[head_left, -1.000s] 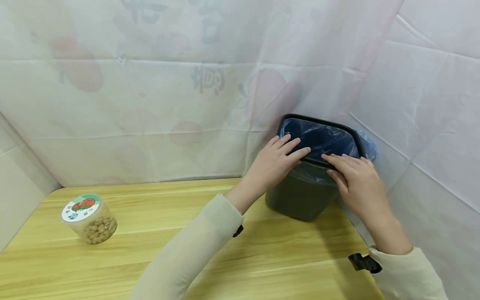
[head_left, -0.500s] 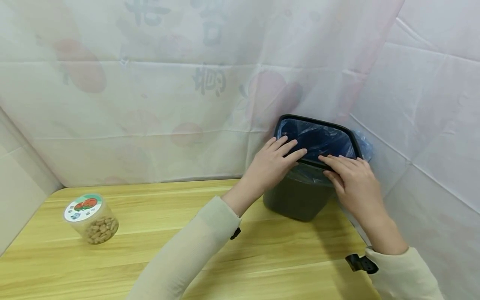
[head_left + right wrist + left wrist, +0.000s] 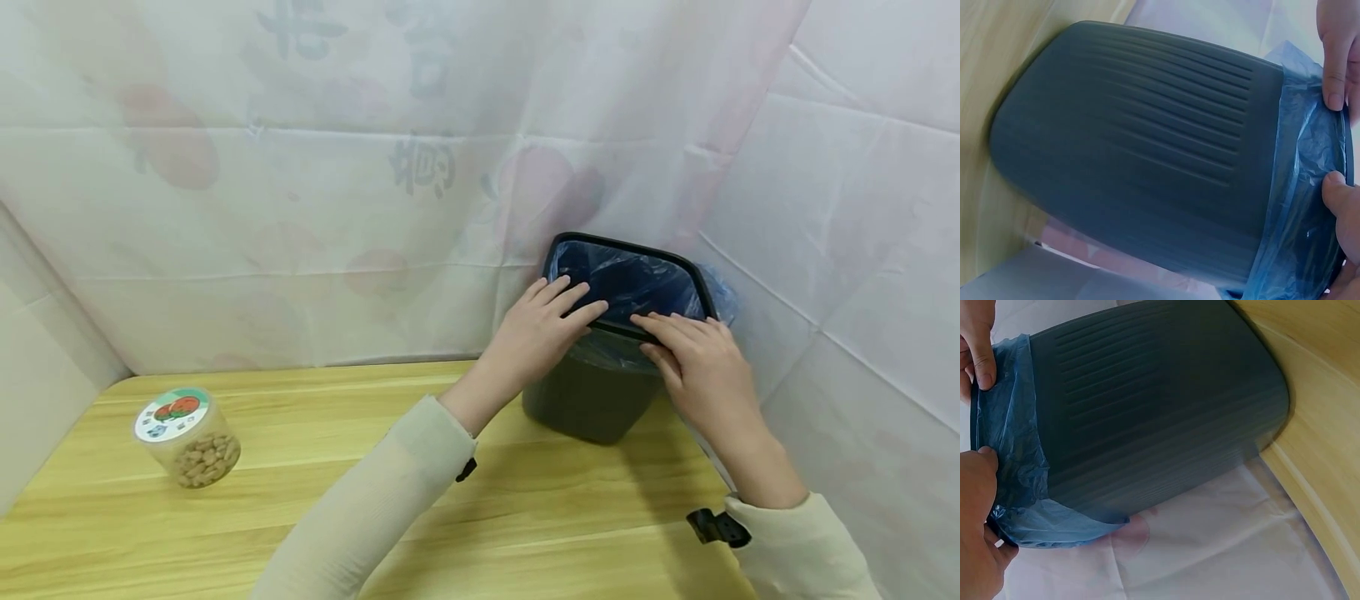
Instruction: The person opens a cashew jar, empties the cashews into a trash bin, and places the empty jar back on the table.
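Observation:
A dark grey trash can [image 3: 592, 400] stands upright on the wooden table, near the corner. A blue plastic bag [image 3: 645, 287] lines it and folds down outside, under the black rim [image 3: 622, 244]. My left hand [image 3: 528, 337] holds the near-left rim, its thumb [image 3: 988, 459] on the outside and its fingers reaching over into the opening. On the near-right side my right hand [image 3: 708, 367] pinches the rim, with the thumb [image 3: 1335, 184] against the bag's fold and the fingers inside. The bag's bottom is hidden from every view.
A clear jar [image 3: 201, 454] of nuts with a tomato-printed lid stands at the table's left. A printed curtain [image 3: 337, 208] hangs behind the table [image 3: 315, 483]. Pale sheeting [image 3: 862, 292] forms the right-hand wall, close to the can.
The trash can has shifted slightly left in the head view, both hands moving with it and keeping their hold on the rim. The view itself has drifted a little.

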